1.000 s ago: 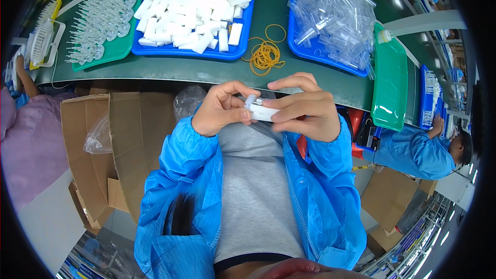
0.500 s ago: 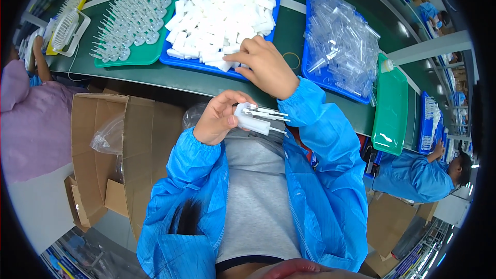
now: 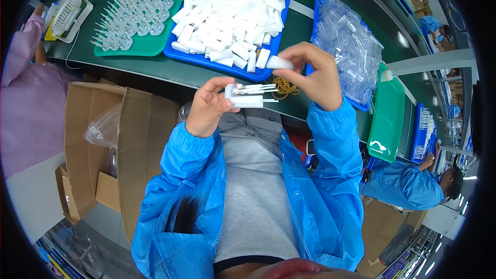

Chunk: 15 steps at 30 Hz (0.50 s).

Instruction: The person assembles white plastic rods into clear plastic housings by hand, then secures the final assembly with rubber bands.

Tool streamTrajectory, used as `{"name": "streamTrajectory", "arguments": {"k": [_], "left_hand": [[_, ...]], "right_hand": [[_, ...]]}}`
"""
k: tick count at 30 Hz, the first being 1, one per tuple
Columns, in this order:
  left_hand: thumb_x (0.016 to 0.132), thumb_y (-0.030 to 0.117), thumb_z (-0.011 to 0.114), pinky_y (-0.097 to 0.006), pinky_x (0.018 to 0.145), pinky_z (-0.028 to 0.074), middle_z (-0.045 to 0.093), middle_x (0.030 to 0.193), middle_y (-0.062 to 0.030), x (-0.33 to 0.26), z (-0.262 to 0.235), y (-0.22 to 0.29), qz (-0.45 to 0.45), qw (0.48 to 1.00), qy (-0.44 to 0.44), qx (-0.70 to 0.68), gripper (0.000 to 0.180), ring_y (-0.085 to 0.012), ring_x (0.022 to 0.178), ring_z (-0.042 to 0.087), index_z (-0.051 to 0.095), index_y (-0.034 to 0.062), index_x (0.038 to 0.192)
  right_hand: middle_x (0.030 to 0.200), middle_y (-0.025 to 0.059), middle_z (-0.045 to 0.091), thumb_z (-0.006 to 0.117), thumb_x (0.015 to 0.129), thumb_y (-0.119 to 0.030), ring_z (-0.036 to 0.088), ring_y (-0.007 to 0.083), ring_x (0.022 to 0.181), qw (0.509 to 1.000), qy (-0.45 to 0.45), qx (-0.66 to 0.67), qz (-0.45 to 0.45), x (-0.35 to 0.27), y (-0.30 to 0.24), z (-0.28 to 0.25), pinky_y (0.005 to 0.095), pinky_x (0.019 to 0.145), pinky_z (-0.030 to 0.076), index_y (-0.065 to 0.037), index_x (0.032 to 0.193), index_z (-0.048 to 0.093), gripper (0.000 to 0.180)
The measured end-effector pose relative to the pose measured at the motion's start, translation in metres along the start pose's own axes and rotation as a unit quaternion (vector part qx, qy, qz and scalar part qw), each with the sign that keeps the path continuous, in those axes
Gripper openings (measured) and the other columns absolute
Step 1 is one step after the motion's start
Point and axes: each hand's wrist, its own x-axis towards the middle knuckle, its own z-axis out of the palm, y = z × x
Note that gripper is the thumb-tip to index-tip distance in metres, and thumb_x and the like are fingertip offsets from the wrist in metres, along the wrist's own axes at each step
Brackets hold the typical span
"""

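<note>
My left hand (image 3: 205, 107) pinches a small white holder (image 3: 229, 93) by its base, with several thin white-tipped rods pointing right. A white foam block (image 3: 247, 102) sits around the rod closest to me; the other rods look bare. My right hand (image 3: 321, 72) grips another white foam block (image 3: 279, 62) between thumb and fingers, to the right of the holder and apart from it. Behind both hands lies a heap of white foam blocks (image 3: 232, 18) in a blue tray (image 3: 206, 65). Yellowish rubber bands (image 3: 285, 88) show beneath my right hand.
At the far left, a green tray (image 3: 150, 46) bears rows of rodded white holders (image 3: 137, 13). Clear plastic sleeves (image 3: 349, 46) fill another blue tray on the right, beside a green tray (image 3: 387, 119). A cardboard box (image 3: 147, 139) stands left of me. Co-workers sit at both sides.
My right hand has moved right from the heap's front edge, now with a foam block in it. My left hand has shifted slightly left, and the holder's rods now point more level.
</note>
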Motion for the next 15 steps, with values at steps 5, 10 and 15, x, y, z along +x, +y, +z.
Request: {"name": "streamTrajectory", "arguments": {"k": [5, 10, 15], "left_hand": [[0.075, 0.021, 0.073, -0.027, 0.07, 0.052, 0.054, 0.111, -0.009, 0.007, -0.003, -0.006, 0.014, 0.999, 0.001, 0.039, 0.049, -0.0188, 0.095, 0.059, 0.048, 0.0061, 0.115], [0.075, 0.006, 0.071, -0.032, 0.074, 0.055, 0.055, 0.107, -0.0124, 0.005, 0.0, -0.01, 0.034, 0.999, -0.02, 0.003, 0.04, -0.0216, 0.094, 0.061, 0.051, 0.0017, 0.11], [0.075, 0.001, 0.069, -0.031, 0.074, 0.055, 0.055, 0.105, -0.0106, 0.004, 0.001, -0.01, 0.028, 0.999, -0.021, 0.006, 0.038, -0.0211, 0.094, 0.06, 0.052, 0.001, 0.109]], "right_hand": [[0.082, 0.0075, 0.06, 0.074, 0.064, 0.001, 0.058, 0.0144, 0.067, 1.0, 0.023, -0.006, -0.019, -0.019, -0.012, -0.013, 0.0234, 0.054, 0.046, -0.003, 0.086, 0.064, 0.025], [0.081, 0.0071, 0.057, 0.072, 0.061, 0.005, 0.059, 0.0169, 0.066, 0.997, 0.009, -0.059, -0.04, -0.03, -0.023, -0.01, 0.0243, 0.053, 0.048, -0.002, 0.083, 0.062, 0.025], [0.082, 0.007, 0.056, 0.072, 0.062, 0.004, 0.059, 0.0177, 0.065, 0.997, 0.02, -0.077, -0.024, -0.035, -0.03, -0.009, 0.0254, 0.052, 0.048, -0.003, 0.081, 0.06, 0.024]]}}
